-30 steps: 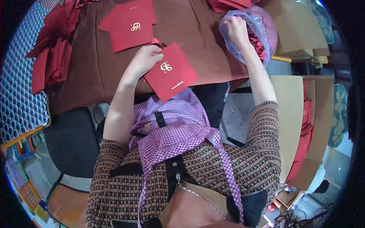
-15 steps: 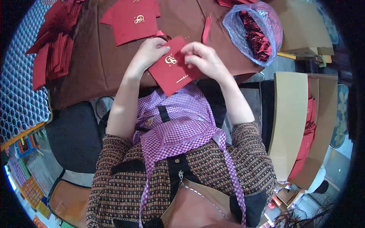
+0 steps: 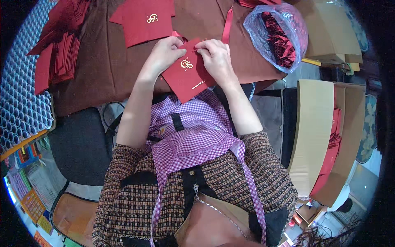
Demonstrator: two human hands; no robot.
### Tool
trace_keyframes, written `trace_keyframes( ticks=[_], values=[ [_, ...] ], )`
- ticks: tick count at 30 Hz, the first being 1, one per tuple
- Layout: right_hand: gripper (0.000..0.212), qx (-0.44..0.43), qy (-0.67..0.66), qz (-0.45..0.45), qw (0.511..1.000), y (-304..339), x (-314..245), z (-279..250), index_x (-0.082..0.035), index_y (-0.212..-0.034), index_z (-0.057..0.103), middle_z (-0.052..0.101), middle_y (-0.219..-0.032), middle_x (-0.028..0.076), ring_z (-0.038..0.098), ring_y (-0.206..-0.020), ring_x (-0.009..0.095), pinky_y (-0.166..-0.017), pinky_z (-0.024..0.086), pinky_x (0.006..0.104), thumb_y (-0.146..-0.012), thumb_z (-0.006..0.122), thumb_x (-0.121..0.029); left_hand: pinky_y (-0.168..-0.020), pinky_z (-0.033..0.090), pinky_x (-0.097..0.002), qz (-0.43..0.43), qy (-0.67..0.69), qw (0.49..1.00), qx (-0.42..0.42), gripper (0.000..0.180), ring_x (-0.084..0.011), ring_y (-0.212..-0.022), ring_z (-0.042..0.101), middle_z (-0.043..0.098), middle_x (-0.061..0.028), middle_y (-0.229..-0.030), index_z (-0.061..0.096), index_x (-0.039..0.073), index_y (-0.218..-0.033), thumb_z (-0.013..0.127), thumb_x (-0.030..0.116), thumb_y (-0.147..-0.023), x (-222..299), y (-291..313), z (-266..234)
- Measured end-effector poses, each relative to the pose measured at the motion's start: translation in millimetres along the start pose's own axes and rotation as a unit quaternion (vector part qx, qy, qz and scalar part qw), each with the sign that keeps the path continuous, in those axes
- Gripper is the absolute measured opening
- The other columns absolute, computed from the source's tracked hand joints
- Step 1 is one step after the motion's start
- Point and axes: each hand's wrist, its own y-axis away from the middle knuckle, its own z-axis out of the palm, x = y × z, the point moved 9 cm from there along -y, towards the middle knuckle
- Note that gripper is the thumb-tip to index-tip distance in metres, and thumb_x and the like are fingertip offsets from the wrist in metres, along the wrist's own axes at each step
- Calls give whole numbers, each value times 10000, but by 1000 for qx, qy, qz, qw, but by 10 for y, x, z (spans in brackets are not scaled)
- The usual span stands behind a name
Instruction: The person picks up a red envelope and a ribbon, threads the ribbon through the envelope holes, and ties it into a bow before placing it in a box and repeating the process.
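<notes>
A flat red paper bag (image 3: 181,80) with gold print lies tilted at the table's near edge, its lower corner hanging over my apron. My left hand (image 3: 166,53) pinches its upper left edge between thumb and fingers. Bent over its top edge, my right hand (image 3: 216,59) has thumb and index finger closed there; whether ribbon is also between them I cannot make out. A bit of red ribbon (image 3: 176,34) shows just beyond my left fingers. Another red ribbon (image 3: 227,28) stretches out on the cloth past my right hand.
More red paper bags (image 3: 149,29) lie farther back on the brown tablecloth (image 3: 103,70), with stacks (image 3: 63,57) at the left. A clear bluish plastic bag (image 3: 297,24) of shiny red ribbon stands at the right. Beside the table is an open cardboard box (image 3: 310,136) holding red pieces.
My right hand has come down and inward onto the bag's top edge, its fingers closing there. The left hand keeps its pinch, and the bag has barely moved.
</notes>
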Motion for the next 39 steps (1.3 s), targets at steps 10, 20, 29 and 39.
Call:
trace_keyframes(
  ticks=[10, 20, 29, 39],
  values=[
    [67, 4, -14, 35, 999, 1, -48, 27, -56, -799, 640, 652, -737, 79, 628, -743, 234, -762, 394, 351, -775, 653, -117, -559, 427, -213, -1, 20, 1000, -1, 128, -50, -645, 509, 574, 21, -734, 606, 0, -892, 676, 55, -800, 57, 43, 16],
    [53, -22, 41, 12, 999, -34, -160, 31, -47, -752, 616, 643, -721, 92, 630, -739, 245, -736, 396, 372, -761, 624, -99, -578, 435, -239, 48, -70, 996, 37, 150, -61, -653, 514, 592, 4, -720, 632, -32, -880, 679, 68, -778, 233, 117, -33],
    [81, -41, 13, 47, 998, -42, -129, 43, -36, -749, 603, 643, -709, 136, 631, -721, 295, -711, 387, 422, -751, 594, -116, -701, 507, -375, 64, -67, 993, 76, 212, -283, -742, 653, 658, -162, -758, 667, 8, -873, 702, 164, -733, 302, 183, -54],
    [109, -43, 32, 108, 993, -62, -145, -15, 10, -758, 609, 641, -740, 196, 636, -737, 344, -712, 482, 435, -739, 586, -94, -747, 441, -399, 182, -197, 951, 151, 100, -283, -805, 632, 668, -109, -795, 677, 36, -832, 643, 88, -753, 737, 421, 1]
  ],
)
